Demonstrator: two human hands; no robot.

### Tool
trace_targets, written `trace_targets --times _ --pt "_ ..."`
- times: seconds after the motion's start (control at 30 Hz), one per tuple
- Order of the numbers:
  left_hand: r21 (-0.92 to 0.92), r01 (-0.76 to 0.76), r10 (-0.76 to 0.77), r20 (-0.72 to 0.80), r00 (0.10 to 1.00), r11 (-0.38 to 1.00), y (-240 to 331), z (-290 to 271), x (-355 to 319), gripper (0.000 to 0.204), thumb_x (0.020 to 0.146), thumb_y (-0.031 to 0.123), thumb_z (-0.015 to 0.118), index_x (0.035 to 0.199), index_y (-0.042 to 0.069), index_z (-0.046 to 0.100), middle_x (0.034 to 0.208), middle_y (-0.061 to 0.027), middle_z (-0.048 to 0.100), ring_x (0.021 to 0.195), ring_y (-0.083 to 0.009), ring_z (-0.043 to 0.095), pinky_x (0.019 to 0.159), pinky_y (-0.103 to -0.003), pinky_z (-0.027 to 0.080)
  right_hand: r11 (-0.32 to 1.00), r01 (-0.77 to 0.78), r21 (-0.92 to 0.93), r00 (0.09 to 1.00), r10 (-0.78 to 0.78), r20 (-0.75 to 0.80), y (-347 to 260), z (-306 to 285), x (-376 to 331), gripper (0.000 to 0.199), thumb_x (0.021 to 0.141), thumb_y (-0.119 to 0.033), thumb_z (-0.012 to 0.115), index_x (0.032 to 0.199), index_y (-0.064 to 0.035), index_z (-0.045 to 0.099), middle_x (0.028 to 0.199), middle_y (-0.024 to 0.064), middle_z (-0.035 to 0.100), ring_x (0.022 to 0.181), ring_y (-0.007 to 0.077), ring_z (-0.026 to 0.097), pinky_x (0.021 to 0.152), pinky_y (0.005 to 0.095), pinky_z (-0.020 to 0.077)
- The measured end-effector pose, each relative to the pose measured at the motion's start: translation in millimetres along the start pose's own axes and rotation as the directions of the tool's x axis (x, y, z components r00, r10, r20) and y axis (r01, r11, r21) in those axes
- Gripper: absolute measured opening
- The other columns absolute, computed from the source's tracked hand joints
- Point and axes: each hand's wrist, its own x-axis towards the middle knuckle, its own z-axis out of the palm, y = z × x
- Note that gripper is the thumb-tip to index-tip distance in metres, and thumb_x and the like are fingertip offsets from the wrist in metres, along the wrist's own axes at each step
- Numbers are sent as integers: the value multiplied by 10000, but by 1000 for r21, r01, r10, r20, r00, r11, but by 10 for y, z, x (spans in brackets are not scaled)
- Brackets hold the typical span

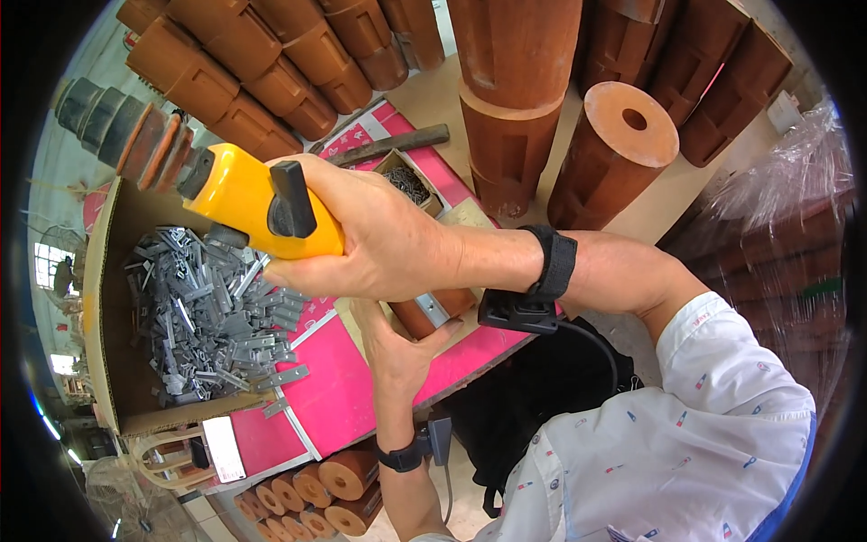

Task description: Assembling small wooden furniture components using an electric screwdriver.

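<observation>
My right hand (361, 226) is closed round a yellow power tool (262, 203), held up at the left over the table. A black lever (291, 200) sits on the tool's side, and a dark ribbed part with orange rings (135, 135) extends from its far-left end. Below, my left hand (393, 348) grips a reddish-brown block (411, 321) lying on the table. A small silver metal strip (433, 310) is on that block. The thumb lies along the block's near side; my right hand and the tool hide part of the fingers.
A cardboard box (104, 298) full of grey metal brackets (212, 307) stands left on the pink-covered table (334, 397). A small box of dark fasteners (406, 181) and a flat bar (388, 144) lie farther back. Brown cylinders (510, 90) stand behind; more (348, 479) are stacked below.
</observation>
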Motion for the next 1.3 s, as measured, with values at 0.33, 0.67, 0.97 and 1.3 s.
trace_targets --times 0.33,0.67,0.97,1.3 --pt "-5 -5 5 -3 1000 1000 -57 2 -4 963 554 166 880 1322 24 316 1266 -139 397 1219 -278 396 1040 -423 308 999 -22 46 1000 22 -8 39 -15 -35 543 723 -198 737 1127 17 446 877 195 588 815 366 604 717 394 485" --pt "30 -88 87 38 995 996 10 -73 12 868 647 175 833 1327 0 322 1277 -145 417 1194 -269 433 1039 -408 316 995 -7 103 999 10 -37 68 13 -80 487 731 -209 734 1078 5 467 826 184 582 766 364 602 670 389 471" --pt "-271 -69 37 -121 992 960 -368 -239 794 366 847 191 614 1155 15 523 1048 -186 608 971 -341 595 808 -386 452 995 -57 82 998 60 -32 43 -18 -109 497 754 -242 735 1103 -5 470 859 138 586 783 276 596 718 340 466" --pt "-97 -199 181 -163 970 975 -286 -196 1125 336 853 181 606 1138 18 532 1033 -190 612 956 -345 600 790 -389 454 994 -98 54 995 99 -27 19 -40 -108 556 766 -257 737 1183 -16 460 913 103 592 829 209 596 774 319 466"
